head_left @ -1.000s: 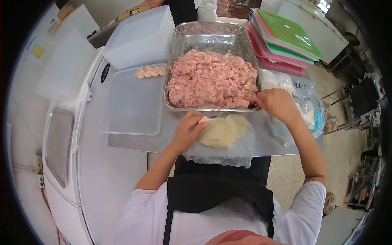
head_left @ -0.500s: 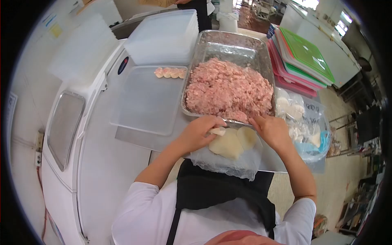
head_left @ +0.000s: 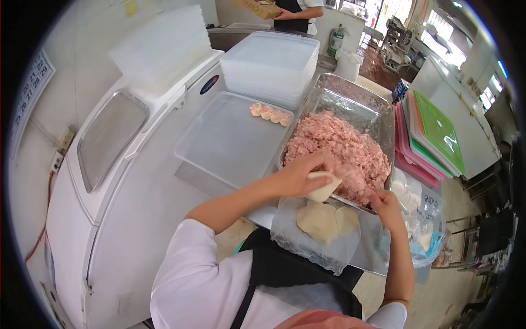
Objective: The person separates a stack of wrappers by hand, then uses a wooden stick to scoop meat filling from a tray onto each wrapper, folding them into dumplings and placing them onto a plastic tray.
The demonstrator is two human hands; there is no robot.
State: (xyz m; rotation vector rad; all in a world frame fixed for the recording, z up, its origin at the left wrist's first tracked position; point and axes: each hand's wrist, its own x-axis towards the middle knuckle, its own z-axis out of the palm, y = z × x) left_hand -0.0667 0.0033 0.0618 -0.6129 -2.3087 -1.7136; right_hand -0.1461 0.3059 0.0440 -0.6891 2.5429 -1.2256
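My left hand [head_left: 307,174] is over the near left part of a metal pan [head_left: 378,122], its thumb closed on a pale round dumpling wrapper [head_left: 322,189]. The pan is heaped with pink ground meat [head_left: 337,137]; the meat beside my left fingers is smeared by motion. My right hand [head_left: 386,206] is closed at the pan's near right edge, fingers touching the meat; what they hold, if anything, is hidden. More flat wrappers [head_left: 323,222] lie on a clear plastic bag [head_left: 293,241] in front of me. Left of the pan, several filled dumplings [head_left: 269,114] sit in a row on a translucent tray [head_left: 219,145].
A stack of translucent trays [head_left: 266,66] stands behind the tray. Coloured lids or trays [head_left: 438,131] are piled at right, above bagged white pieces [head_left: 419,219]. A white chest freezer [head_left: 148,214] is at left. At the back, another person's hand [head_left: 285,13] holds a cardboard box.
My left hand has moved up from the wrapper bag over the meat with a wrapper. My right hand remains by the pan's near right corner. The view has turned and shows more background.
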